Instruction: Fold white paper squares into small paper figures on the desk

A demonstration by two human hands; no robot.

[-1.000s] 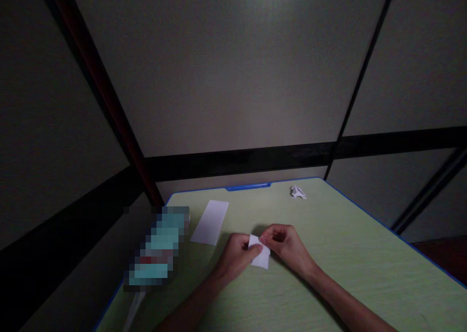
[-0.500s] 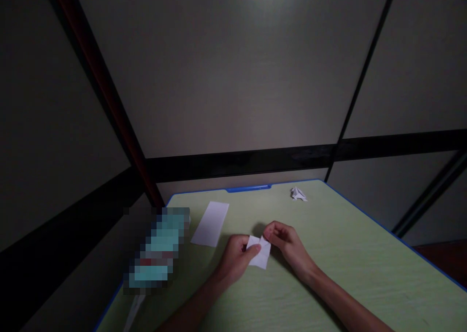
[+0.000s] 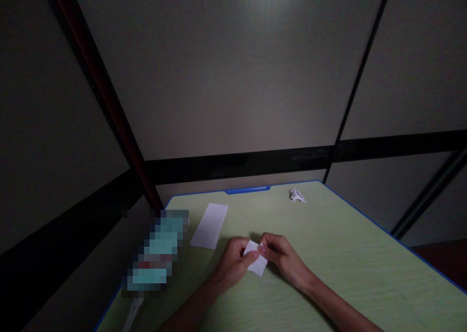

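A small piece of folded white paper [image 3: 257, 266] is pinched between my two hands, just above the table. My left hand [image 3: 235, 261] grips its left side, with the thumb lying across the front. On its upper right edge, my right hand [image 3: 280, 252] presses with thumb and fingertips. The fingers behind the paper are hidden. Left of my hands lies a flat white paper strip [image 3: 209, 226]. A folded paper figure [image 3: 296, 195], shaped like a frog, sits towards the far right of the table.
The pale green table [image 3: 350, 254] has a blue rim and a blue tray-like piece [image 3: 248, 190] at its far edge. A pixelated, upright-looking device [image 3: 156, 254] with a white cable [image 3: 133, 312] is at the left. Behind the table stands a grey panelled wall [image 3: 237, 79].
My right hand has moved left and slightly down, its thumb now on the paper near my left thumb. The paper has turned and tilted a little.
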